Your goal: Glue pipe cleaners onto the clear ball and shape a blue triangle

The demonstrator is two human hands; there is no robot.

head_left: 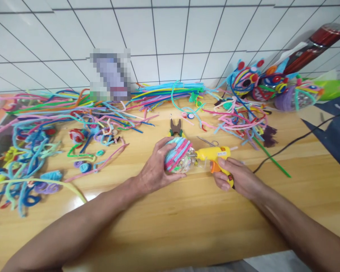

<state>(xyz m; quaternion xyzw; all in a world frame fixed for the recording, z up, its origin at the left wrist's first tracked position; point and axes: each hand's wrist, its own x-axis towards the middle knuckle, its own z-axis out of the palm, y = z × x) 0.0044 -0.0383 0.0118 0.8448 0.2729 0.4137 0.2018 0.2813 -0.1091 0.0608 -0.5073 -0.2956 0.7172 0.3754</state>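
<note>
My left hand [155,166] is wrapped round a clear ball [179,155] partly covered with blue and pink pipe cleaners, holding it just above the wooden table [170,223]. My right hand [238,175] grips a yellow glue gun [215,155] by its handle, a finger on the orange trigger. The gun's metal tip touches the ball's right side. Its black cord [294,142] trails off to the right across the table.
Loose pipe cleaners [73,113] in many colours cover the back and left of the table. Small pliers [175,128] and scissors [208,141] lie just behind the ball. Finished pipe-cleaner figures [260,83] and a red tube [314,45] stand at the back right by the tiled wall.
</note>
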